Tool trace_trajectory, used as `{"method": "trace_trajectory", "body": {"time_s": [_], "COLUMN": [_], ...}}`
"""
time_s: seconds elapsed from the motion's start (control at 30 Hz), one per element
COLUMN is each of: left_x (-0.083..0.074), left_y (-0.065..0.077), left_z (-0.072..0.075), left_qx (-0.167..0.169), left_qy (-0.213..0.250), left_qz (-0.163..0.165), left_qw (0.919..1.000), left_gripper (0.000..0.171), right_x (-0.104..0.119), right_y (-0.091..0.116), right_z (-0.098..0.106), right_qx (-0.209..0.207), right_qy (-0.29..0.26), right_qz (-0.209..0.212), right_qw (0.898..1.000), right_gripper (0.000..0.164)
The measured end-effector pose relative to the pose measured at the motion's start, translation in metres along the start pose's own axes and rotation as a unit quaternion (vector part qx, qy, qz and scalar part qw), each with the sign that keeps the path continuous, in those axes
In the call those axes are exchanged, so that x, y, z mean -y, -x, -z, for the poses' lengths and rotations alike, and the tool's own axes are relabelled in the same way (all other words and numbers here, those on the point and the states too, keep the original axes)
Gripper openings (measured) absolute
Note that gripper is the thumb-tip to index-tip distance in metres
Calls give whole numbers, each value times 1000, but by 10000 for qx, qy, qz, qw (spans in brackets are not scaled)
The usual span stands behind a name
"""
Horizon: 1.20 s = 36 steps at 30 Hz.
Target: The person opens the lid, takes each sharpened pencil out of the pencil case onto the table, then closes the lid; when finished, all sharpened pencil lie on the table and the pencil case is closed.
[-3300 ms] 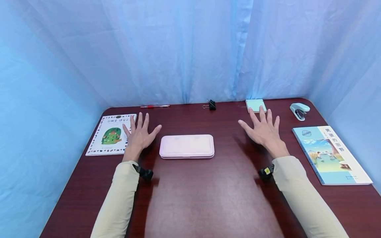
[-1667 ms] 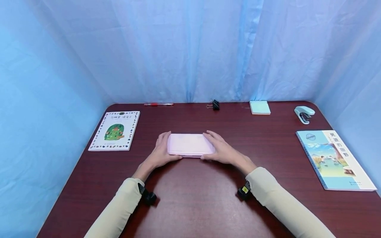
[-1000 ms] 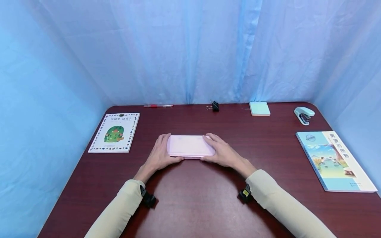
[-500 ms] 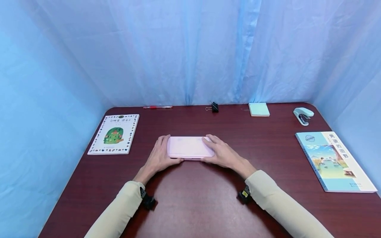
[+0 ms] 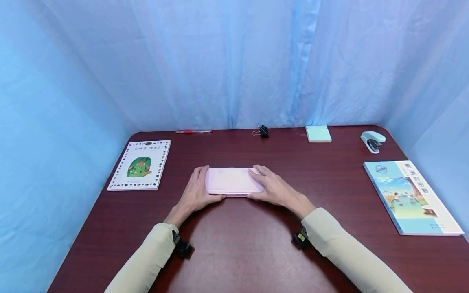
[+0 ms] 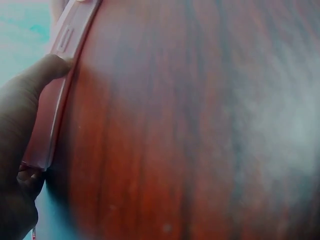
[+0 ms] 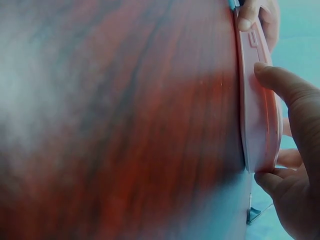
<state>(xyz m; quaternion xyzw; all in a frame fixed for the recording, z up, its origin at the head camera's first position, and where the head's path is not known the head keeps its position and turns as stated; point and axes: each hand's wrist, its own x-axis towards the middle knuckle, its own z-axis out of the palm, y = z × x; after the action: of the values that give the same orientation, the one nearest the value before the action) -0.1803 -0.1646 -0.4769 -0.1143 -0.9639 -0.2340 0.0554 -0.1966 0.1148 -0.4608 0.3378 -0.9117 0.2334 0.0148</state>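
A pale pink pencil case (image 5: 234,180) lies lengthwise across the middle of the table, its lid closed. My left hand (image 5: 195,190) grips its left end, thumb along the front edge and fingers around the far side. The right end is held the same way by my right hand (image 5: 275,189), with one finger over the top corner. In the left wrist view, the left thumb (image 6: 50,67) presses the front side of the case near its small latch. The right wrist view shows the right thumb (image 7: 275,77) on that same front side, with other fingers wrapped around the end.
A white picture book (image 5: 140,166) lies at the left, a blue-and-white book (image 5: 410,199) at the right. Along the back edge are a red pen (image 5: 193,132), a black binder clip (image 5: 264,131), a sticky note pad (image 5: 318,134) and a mint stapler (image 5: 373,141). Blue curtains surround the table.
Both hands were spread open on either side of the pencil case; they have since come inward and taken hold of its two ends. Over the last second they have barely moved.
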Motion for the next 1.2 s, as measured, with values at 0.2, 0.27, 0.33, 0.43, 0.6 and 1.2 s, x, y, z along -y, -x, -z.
{"method": "trace_trajectory", "body": {"time_s": [0.2, 0.27, 0.33, 0.43, 0.6, 1.2], "left_x": [0, 0, 0, 0, 0, 24], "left_y": [0, 1, 1, 2, 2, -2], "left_z": [0, 0, 0, 0, 1, 17], "left_qx": [24, 26, 32, 25, -56, 700], "left_qy": [23, 21, 29, 32, 75, 1471], "left_qz": [17, 27, 38, 55, 27, -261], "left_qw": [10000, 10000, 10000, 10000, 10000, 9863], "left_gripper": [107, 107, 107, 108, 109, 106], "right_x": [-1, -1, -1, -1, 0, -5], "right_y": [-1, -1, -1, -1, -1, -9], "right_z": [1, 1, 1, 1, 3, 12], "right_qx": [-21, -3, -4, -64, -80, 119], "right_qy": [47, 53, 63, 8, -164, -920], "right_qz": [111, 125, 153, 122, -112, -689], "right_qw": [9999, 9999, 9999, 9999, 9998, 9933], "right_gripper": [77, 77, 77, 75, 74, 72]}}
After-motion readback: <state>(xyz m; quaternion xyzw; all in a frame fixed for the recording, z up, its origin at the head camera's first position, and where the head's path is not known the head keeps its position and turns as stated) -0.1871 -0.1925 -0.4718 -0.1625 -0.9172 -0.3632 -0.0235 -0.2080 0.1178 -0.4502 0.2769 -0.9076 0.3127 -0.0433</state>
